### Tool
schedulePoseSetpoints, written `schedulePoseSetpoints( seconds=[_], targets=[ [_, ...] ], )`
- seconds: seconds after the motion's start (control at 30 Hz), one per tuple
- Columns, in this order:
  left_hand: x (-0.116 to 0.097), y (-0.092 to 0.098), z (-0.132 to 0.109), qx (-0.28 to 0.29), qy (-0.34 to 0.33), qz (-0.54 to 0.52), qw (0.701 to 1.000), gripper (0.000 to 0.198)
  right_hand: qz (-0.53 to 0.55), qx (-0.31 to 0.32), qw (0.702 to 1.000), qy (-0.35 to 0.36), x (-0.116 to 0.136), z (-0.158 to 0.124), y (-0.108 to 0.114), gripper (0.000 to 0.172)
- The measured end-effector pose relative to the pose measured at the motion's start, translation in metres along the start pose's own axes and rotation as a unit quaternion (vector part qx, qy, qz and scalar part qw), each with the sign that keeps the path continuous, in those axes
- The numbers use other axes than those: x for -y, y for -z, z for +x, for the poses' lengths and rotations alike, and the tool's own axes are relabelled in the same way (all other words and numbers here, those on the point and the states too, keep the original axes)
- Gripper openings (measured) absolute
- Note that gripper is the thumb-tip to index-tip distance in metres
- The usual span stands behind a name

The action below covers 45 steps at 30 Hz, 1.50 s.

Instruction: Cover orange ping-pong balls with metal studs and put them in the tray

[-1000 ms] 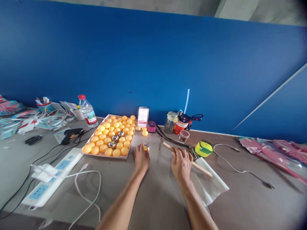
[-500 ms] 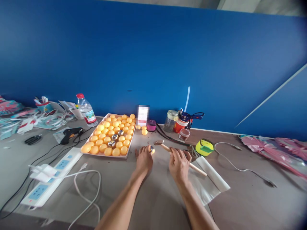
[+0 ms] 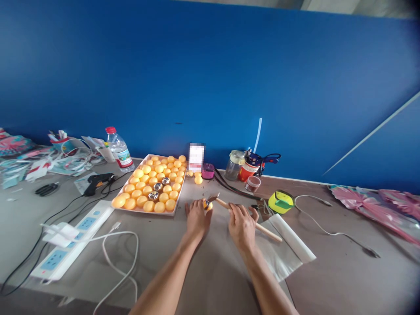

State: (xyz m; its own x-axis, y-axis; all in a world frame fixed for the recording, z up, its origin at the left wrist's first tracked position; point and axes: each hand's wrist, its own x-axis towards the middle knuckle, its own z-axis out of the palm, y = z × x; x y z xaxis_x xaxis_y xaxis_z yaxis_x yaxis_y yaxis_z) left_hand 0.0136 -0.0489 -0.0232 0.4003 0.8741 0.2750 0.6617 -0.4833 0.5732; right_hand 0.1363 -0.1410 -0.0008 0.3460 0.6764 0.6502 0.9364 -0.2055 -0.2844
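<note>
My left hand (image 3: pixel 197 218) is closed around an orange ball (image 3: pixel 208 204) with a dark shiny patch, low over the table. In my right hand (image 3: pixel 242 223) is a thin wooden-handled tool (image 3: pixel 269 232), its dark tip at the ball's upper right side. To the left of my hands, a shallow pink tray (image 3: pixel 172 214) holds several orange balls and three silvery ones (image 3: pixel 158 187). A few loose orange balls (image 3: pixel 198 180) lie right of the tray. A silvery sheet (image 3: pixel 288 251) lies beneath the tool's back end.
A power strip (image 3: pixel 55 258) with white cables lies at left, near a glue gun (image 3: pixel 98 181) and a water bottle (image 3: pixel 120 151). Behind my right hand are a jar (image 3: pixel 235 166), a red cup (image 3: pixel 247 171), a small tub (image 3: pixel 252 183) and a yellow-green object (image 3: pixel 281 201).
The tool in my right hand has moved left, and its tip has come to the ball. More of the ball's orange surface shows beside my left fingers.
</note>
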Motion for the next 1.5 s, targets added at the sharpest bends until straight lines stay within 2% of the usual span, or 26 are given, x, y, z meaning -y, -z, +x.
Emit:
schedulePoseSetpoints(
  seconds=[0.1, 0.27, 0.4, 0.6, 0.77, 0.93, 1.03, 1.23, 1.37, 1.5],
  targets=[
    [-0.001, 0.002, 0.0, -0.006, -0.002, -0.002, 1.0, 0.027, 0.006, 0.023, 1.0, 0.002, 0.002, 0.0, 0.001, 0.023],
    [-0.004, 0.006, 0.0, 0.006, 0.003, 0.006, 1.0, 0.024, 0.01, -0.001, 1.0, -0.005, 0.005, 0.0, 0.003, 0.023],
    [-0.005, 0.006, -0.001, 0.002, -0.002, 0.007, 1.0, 0.025, 0.009, 0.029, 1.0, -0.006, 0.005, 0.0, 0.003, 0.022],
    [-0.004, 0.004, 0.0, 0.015, 0.014, 0.0, 1.0, 0.025, 0.013, -0.013, 1.0, -0.004, 0.006, 0.0, 0.004, 0.024],
    [-0.002, 0.003, -0.001, 0.004, 0.001, 0.008, 1.0, 0.032, 0.011, 0.046, 0.999, -0.013, 0.003, -0.001, -0.002, 0.025],
    [-0.002, 0.002, -0.002, -0.001, -0.004, 0.009, 1.0, 0.034, 0.024, 0.051, 0.998, -0.015, 0.007, -0.002, -0.001, 0.024],
    [-0.002, 0.003, 0.0, -0.007, 0.004, 0.013, 1.0, 0.032, 0.026, 0.036, 0.999, -0.002, 0.011, -0.002, 0.004, 0.023],
    [-0.002, 0.004, 0.003, -0.004, 0.012, -0.005, 1.0, 0.03, 0.019, -0.042, 0.999, -0.001, 0.009, -0.001, 0.006, 0.023],
    [-0.002, 0.001, 0.004, -0.028, 0.013, -0.075, 0.997, 0.035, 0.015, -0.08, 0.997, 0.0, 0.005, 0.001, 0.007, 0.022],
    [-0.002, -0.004, 0.002, -0.032, -0.04, -0.18, 0.982, 0.039, 0.017, -0.087, 0.996, -0.006, 0.004, 0.001, 0.006, 0.023]
  ],
)
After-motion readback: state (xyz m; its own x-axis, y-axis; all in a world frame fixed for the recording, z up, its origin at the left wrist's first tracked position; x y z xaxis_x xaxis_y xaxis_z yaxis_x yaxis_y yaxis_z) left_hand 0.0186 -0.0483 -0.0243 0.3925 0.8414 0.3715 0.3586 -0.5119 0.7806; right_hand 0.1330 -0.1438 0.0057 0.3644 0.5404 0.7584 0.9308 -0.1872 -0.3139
